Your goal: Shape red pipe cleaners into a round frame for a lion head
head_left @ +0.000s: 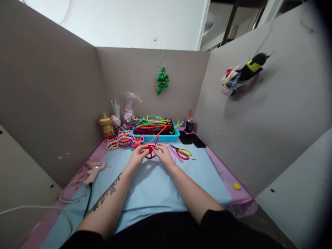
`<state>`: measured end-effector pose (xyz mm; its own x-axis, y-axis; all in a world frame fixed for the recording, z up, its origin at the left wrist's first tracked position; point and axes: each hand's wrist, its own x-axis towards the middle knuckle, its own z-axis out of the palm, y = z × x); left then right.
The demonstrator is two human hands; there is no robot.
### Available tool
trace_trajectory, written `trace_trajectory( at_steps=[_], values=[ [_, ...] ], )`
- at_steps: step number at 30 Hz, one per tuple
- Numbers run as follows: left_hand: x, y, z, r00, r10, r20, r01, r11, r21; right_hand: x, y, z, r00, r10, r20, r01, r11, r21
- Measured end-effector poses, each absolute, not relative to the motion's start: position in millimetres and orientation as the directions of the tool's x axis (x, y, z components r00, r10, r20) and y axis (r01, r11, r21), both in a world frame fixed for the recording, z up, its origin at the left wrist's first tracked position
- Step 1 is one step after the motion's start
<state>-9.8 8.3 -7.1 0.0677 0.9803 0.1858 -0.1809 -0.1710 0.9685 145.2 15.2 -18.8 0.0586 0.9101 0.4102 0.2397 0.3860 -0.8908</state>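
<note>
Grey board walls (52,103) close in the bench on three sides, and a pale blue mat (155,186) covers most of the pink table (233,197) inside them. At the back of the mat sits a blue tray (160,137) heaped with pipe cleaners (153,123) in green, red and orange, with finished fuzzy figures (126,139) to its left and two dark phones (192,139) to its right. A glue gun (93,171) lies at the left edge on its cord, and scissors (183,152) lie just right of the hands. Both hands meet at mid-mat over a small red piece (150,151) — the left hand (137,156) pinches its left side with thumb and fingertips, the right hand (164,155) pinches its right side, both closed on it. A long orange stem (160,134) runs up from the piece toward the tray. The step in hand looks like winding or shaping that stem into the red form. The next turn calls for one hand to hold the loop firm while the other bends the stem tight — slack there would likely let the shape spring open.
</note>
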Motion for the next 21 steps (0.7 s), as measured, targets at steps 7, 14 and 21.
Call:
trace_trajectory(
  at_steps=[7,14,21],
  values=[
    [-7.6,4.1,-4.8,0.122,0.962,0.244,-0.131,-0.228,0.965,143.9,17.0,-21.7,-0.036,0.947,0.32,0.04,0.321,-0.946],
    [-5.9,2.9,-4.1,0.139,0.955,0.262,-0.142,-0.242,0.96,140.0,15.2,-19.1,-0.039,0.978,0.205,-0.201,0.193,-0.96],
    [-7.5,8.0,-7.6,0.076,0.966,0.248,-0.144,-0.236,0.961,142.4,17.1,-19.7,0.062,0.967,0.248,-0.113,0.253,-0.961]
  ],
)
